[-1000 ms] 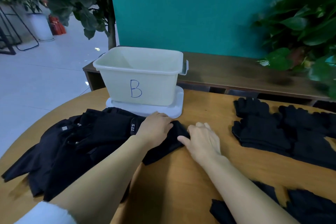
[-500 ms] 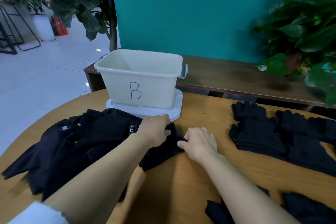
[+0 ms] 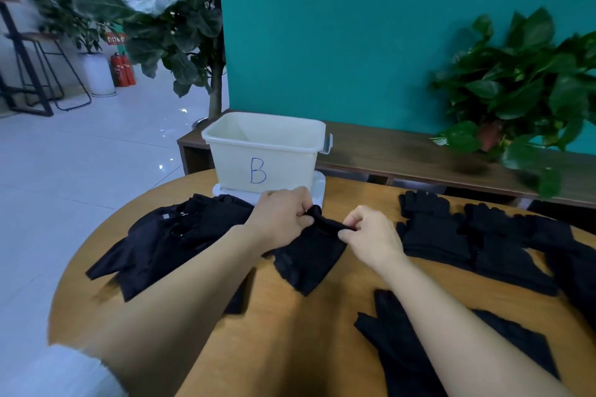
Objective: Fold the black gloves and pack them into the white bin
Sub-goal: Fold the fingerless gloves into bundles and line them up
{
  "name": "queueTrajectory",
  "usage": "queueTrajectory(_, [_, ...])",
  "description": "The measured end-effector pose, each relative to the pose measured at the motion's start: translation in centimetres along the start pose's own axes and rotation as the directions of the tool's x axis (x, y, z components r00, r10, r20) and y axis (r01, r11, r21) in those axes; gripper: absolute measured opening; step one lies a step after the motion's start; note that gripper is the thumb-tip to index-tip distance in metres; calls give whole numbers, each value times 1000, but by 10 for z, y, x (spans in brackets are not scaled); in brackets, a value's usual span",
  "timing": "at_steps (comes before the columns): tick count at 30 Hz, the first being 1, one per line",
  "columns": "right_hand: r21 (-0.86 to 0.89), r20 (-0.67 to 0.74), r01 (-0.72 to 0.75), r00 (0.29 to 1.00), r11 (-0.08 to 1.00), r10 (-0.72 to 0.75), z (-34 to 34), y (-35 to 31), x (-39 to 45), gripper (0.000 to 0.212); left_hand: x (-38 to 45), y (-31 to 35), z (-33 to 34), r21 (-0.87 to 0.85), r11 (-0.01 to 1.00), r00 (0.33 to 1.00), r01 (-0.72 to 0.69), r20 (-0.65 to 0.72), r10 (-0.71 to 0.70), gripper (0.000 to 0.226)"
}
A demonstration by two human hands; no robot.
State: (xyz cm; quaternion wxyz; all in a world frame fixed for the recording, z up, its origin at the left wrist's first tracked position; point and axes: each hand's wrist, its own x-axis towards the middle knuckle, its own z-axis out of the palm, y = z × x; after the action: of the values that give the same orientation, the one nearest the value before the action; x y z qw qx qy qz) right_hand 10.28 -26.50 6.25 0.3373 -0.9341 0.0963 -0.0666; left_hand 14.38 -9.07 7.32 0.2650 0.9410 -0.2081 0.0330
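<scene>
Both hands pinch one black glove [image 3: 308, 263] near the tabletop's [image 3: 290, 338] far edge, just before the bin [image 3: 263, 151]; left hand [image 3: 283, 216] grips its top, right hand [image 3: 371, 235] its corner; it seems partly lifted; more gloves [image 3: 467, 235] lie toward the right edge.

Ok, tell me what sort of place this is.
Probably an office lounge or lobby: a round wooden table against a teal partition wall, large potted plants, a glossy tiled floor and red fire extinguishers.

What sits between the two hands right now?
Head view: a black glove, its top edge pinched by the left hand and right hand, hanging to the table.
</scene>
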Motion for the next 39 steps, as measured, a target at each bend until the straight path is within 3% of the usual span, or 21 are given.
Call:
queueTrajectory(5, [233, -111, 75, 993, 970, -50, -41, -20, -18, 18, -24, 31, -32, -323, 946, 999, 18, -33, -31, 14])
queueTrajectory(11, [327, -207, 177, 972, 928, -113, -85, -36, -46, 19, -53, 69, -61, -494, 867, 994, -68, -108, 17, 10])
queueTrajectory(14, [550, -206, 196, 974, 812, -96, -108, -43, -63, 19, -64, 87, -73, -616, 785, 992, -71, -126, -8, 11])
queueTrajectory(17, [738, -81, 136, 990, 661, -114, -124, -41, -77, 34, -73, 104, -85, -764, 642, 995, -58, -98, -26, 8])
queueTrajectory(19, [731, -1, 98, 990, 675, -142, -129, -37, -89, 30, -81, 114, -88, -821, 570, 999, -31, -36, 3, 9])
queueTrajectory(22, [729, -10, 106, 989, 676, -144, -136, -35, -103, 27, -89, 124, -85, -849, 527, 1000, 25, 28, -3, 14])
queueTrajectory(27, [695, 2, 121, 985, 709, -170, -149, -27, -120, 23, -96, 138, -78, -865, 497, 990, 68, -2, -138, 25])
queueTrajectory(32, [747, 40, 60, 990, 662, -134, -157, -17, -130, 33, -103, 144, -70, -858, 507, 992, 81, 22, -123, 21])
queueTrajectory(39, [723, 16, 72, 993, 688, -120, -153, 8, -132, 19, -101, 149, -52, -899, 418, 991, 133, 110, -78, 15])
